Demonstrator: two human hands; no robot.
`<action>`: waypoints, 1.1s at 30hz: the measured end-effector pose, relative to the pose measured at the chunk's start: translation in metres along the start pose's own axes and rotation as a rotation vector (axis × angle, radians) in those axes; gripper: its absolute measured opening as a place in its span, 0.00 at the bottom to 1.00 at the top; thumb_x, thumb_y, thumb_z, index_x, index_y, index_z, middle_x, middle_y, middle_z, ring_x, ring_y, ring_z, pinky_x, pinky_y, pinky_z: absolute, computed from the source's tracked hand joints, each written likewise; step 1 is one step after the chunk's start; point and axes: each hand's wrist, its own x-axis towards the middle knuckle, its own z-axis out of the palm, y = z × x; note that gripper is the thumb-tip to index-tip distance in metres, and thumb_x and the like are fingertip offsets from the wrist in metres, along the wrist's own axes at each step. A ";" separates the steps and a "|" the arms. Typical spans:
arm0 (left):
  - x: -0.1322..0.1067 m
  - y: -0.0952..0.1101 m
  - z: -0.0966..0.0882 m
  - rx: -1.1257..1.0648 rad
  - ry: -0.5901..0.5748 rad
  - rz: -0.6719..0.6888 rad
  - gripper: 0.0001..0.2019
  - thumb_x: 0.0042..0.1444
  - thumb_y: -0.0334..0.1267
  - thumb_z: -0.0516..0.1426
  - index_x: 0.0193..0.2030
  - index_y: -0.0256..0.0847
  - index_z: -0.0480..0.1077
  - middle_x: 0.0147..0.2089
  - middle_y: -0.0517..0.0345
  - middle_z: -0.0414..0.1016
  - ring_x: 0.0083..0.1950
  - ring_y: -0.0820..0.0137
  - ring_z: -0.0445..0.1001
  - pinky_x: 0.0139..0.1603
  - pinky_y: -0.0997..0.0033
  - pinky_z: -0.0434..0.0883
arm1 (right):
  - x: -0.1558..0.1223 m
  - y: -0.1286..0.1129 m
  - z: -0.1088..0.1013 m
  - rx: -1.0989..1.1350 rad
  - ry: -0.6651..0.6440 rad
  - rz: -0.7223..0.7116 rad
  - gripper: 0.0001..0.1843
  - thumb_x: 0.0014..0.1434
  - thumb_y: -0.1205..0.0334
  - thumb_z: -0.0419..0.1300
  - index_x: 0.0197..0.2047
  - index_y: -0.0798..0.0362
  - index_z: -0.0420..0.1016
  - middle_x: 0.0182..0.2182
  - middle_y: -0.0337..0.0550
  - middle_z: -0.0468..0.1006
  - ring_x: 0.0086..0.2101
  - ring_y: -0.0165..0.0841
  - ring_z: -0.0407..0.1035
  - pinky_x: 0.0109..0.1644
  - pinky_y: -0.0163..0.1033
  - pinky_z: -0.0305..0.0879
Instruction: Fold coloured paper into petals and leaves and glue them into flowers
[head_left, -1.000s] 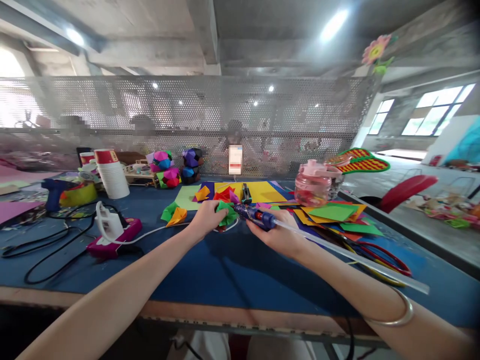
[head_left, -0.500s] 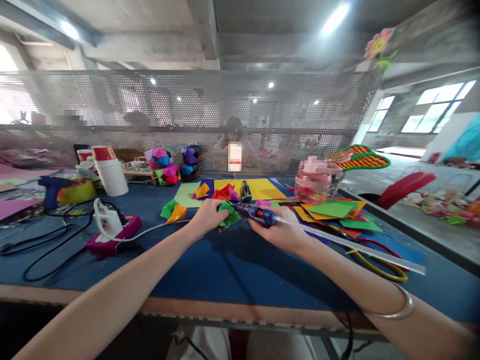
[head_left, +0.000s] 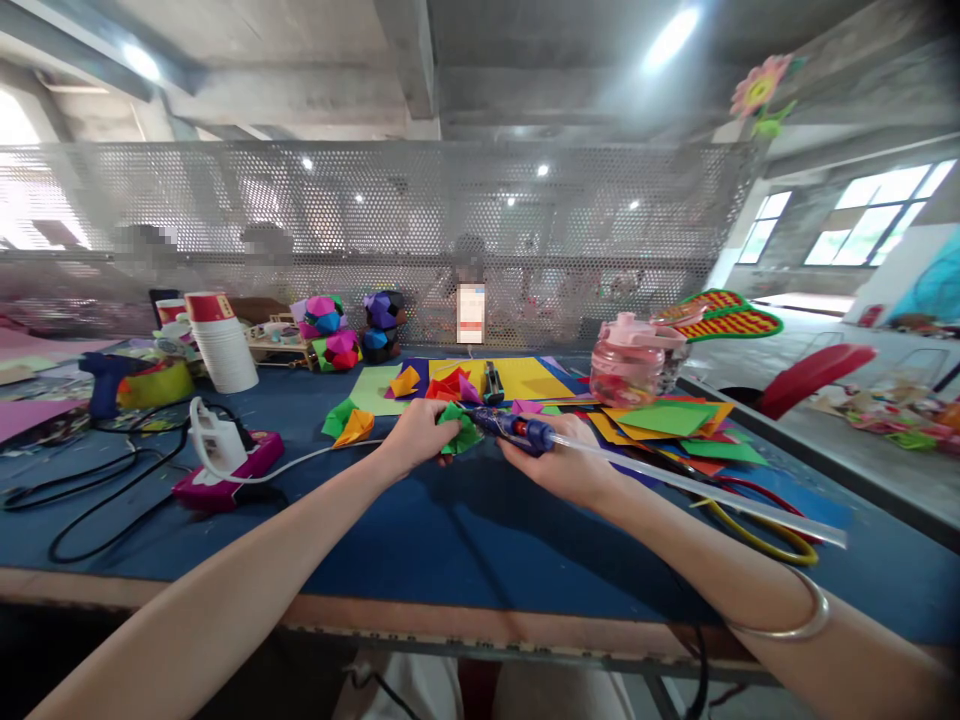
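Note:
My left hand [head_left: 420, 437] pinches a folded green paper piece [head_left: 460, 432] above the middle of the blue table [head_left: 420, 540]. Wrapped round a dark blue glue gun [head_left: 517, 428] is my right hand [head_left: 559, 465]; a long clear glue stick [head_left: 697, 485] juts from its back end toward the lower right. The gun's nozzle points left and meets the green paper or sits very close to it; actual contact is too small to tell. Folded orange paper [head_left: 355, 428] and green paper lie left of my left hand. Red folded paper [head_left: 450, 384] lies just beyond my hands.
At left stand a magenta power strip [head_left: 229, 480] with a white charger, loose black cables and stacked paper cups [head_left: 225, 350]. A pink bottle [head_left: 626, 360], coloured sheets [head_left: 667, 420] and scissors [head_left: 780, 535] are at right. Behind rises a perforated metal screen [head_left: 600, 220].
Almost nothing differs. Both hands keep their holds, with the nozzle still at the green paper; the view has shifted very slightly.

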 end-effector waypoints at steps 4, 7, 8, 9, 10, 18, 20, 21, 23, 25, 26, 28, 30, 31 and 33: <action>0.001 -0.003 0.000 0.003 0.002 0.002 0.06 0.54 0.27 0.56 0.27 0.36 0.69 0.18 0.63 0.70 0.16 0.76 0.70 0.14 0.80 0.67 | 0.000 0.000 0.000 -0.006 0.001 -0.008 0.11 0.53 0.52 0.60 0.27 0.47 0.80 0.20 0.40 0.79 0.22 0.33 0.72 0.24 0.34 0.55; 0.002 -0.004 -0.001 0.006 0.009 0.003 0.06 0.54 0.27 0.55 0.27 0.36 0.69 0.18 0.63 0.70 0.16 0.75 0.70 0.14 0.80 0.67 | 0.000 0.000 0.000 0.001 0.002 0.004 0.11 0.52 0.52 0.61 0.27 0.48 0.81 0.21 0.40 0.79 0.23 0.34 0.72 0.25 0.34 0.56; 0.003 -0.004 -0.001 0.004 0.011 0.004 0.06 0.54 0.27 0.55 0.27 0.36 0.69 0.18 0.63 0.70 0.16 0.75 0.70 0.14 0.80 0.67 | 0.000 0.001 0.000 0.002 0.003 0.009 0.11 0.52 0.52 0.61 0.28 0.48 0.81 0.21 0.41 0.79 0.23 0.34 0.72 0.25 0.34 0.57; 0.003 -0.004 -0.001 -0.001 0.013 0.003 0.06 0.54 0.27 0.55 0.27 0.36 0.69 0.18 0.63 0.70 0.16 0.75 0.70 0.14 0.80 0.67 | 0.000 0.001 0.000 0.002 0.002 0.013 0.11 0.52 0.52 0.61 0.28 0.48 0.81 0.21 0.41 0.79 0.23 0.34 0.73 0.26 0.34 0.57; 0.003 -0.004 -0.002 -0.006 0.013 0.002 0.06 0.54 0.27 0.55 0.27 0.36 0.69 0.17 0.63 0.70 0.16 0.75 0.70 0.14 0.80 0.67 | 0.000 0.001 0.000 0.001 -0.002 0.013 0.11 0.52 0.52 0.61 0.29 0.48 0.81 0.22 0.41 0.79 0.23 0.34 0.73 0.26 0.34 0.57; 0.001 -0.001 -0.002 -0.030 0.009 0.008 0.07 0.55 0.26 0.54 0.27 0.36 0.68 0.17 0.64 0.69 0.16 0.76 0.69 0.14 0.81 0.67 | -0.001 0.001 0.000 -0.009 0.002 0.017 0.11 0.51 0.52 0.61 0.27 0.48 0.80 0.21 0.42 0.79 0.23 0.35 0.73 0.25 0.34 0.57; 0.002 -0.002 -0.002 -0.028 0.004 0.009 0.06 0.55 0.27 0.54 0.28 0.36 0.68 0.16 0.63 0.69 0.16 0.76 0.69 0.15 0.81 0.67 | -0.001 0.001 0.000 -0.011 0.007 0.018 0.11 0.51 0.52 0.61 0.27 0.47 0.80 0.21 0.41 0.79 0.23 0.35 0.73 0.26 0.34 0.58; 0.002 -0.002 -0.003 -0.025 0.005 0.009 0.06 0.55 0.27 0.54 0.28 0.35 0.68 0.16 0.63 0.69 0.16 0.76 0.69 0.15 0.81 0.67 | -0.001 0.001 0.000 -0.009 0.006 0.017 0.10 0.51 0.52 0.61 0.27 0.47 0.80 0.21 0.41 0.79 0.23 0.34 0.73 0.26 0.34 0.58; 0.003 -0.003 -0.003 -0.019 0.008 0.014 0.06 0.55 0.28 0.54 0.28 0.35 0.69 0.17 0.62 0.70 0.16 0.75 0.70 0.15 0.80 0.68 | -0.001 0.002 0.000 -0.002 0.000 0.014 0.10 0.52 0.53 0.61 0.27 0.47 0.80 0.21 0.40 0.79 0.23 0.34 0.73 0.26 0.34 0.58; 0.004 -0.005 -0.003 -0.015 0.017 0.018 0.06 0.56 0.29 0.55 0.29 0.35 0.69 0.17 0.61 0.70 0.16 0.75 0.70 0.15 0.80 0.68 | -0.001 0.002 0.000 0.000 -0.005 0.005 0.10 0.52 0.53 0.60 0.28 0.47 0.80 0.21 0.40 0.79 0.23 0.34 0.73 0.26 0.33 0.58; 0.004 -0.005 -0.003 -0.015 0.023 0.019 0.05 0.56 0.29 0.55 0.29 0.35 0.69 0.17 0.61 0.71 0.16 0.75 0.70 0.15 0.80 0.68 | -0.001 0.002 0.000 -0.003 -0.005 0.004 0.10 0.52 0.52 0.60 0.28 0.47 0.80 0.21 0.40 0.79 0.23 0.34 0.73 0.26 0.33 0.58; 0.004 -0.006 -0.004 -0.018 0.033 0.018 0.04 0.56 0.30 0.56 0.30 0.35 0.70 0.17 0.61 0.71 0.16 0.74 0.71 0.15 0.80 0.68 | -0.001 0.002 0.000 -0.011 -0.002 0.006 0.11 0.52 0.52 0.60 0.28 0.47 0.80 0.21 0.40 0.79 0.23 0.34 0.73 0.26 0.34 0.58; 0.004 -0.007 -0.004 -0.021 0.039 0.017 0.04 0.55 0.30 0.56 0.30 0.35 0.70 0.18 0.61 0.71 0.17 0.75 0.71 0.15 0.80 0.68 | -0.001 0.002 0.000 -0.012 -0.003 0.009 0.11 0.52 0.52 0.61 0.27 0.47 0.80 0.21 0.41 0.79 0.23 0.34 0.73 0.26 0.34 0.57; 0.004 -0.007 -0.004 -0.021 0.041 0.016 0.04 0.55 0.30 0.57 0.30 0.35 0.70 0.18 0.61 0.72 0.17 0.75 0.71 0.15 0.80 0.68 | -0.001 0.002 0.000 -0.013 -0.006 0.012 0.11 0.52 0.52 0.61 0.27 0.47 0.80 0.21 0.41 0.79 0.23 0.34 0.73 0.26 0.34 0.57; 0.005 -0.007 -0.004 -0.018 0.040 0.012 0.04 0.55 0.30 0.57 0.30 0.36 0.69 0.19 0.62 0.72 0.17 0.75 0.71 0.15 0.80 0.68 | -0.001 0.003 0.000 -0.021 -0.019 0.012 0.11 0.52 0.52 0.60 0.27 0.47 0.80 0.21 0.41 0.79 0.23 0.35 0.73 0.25 0.34 0.56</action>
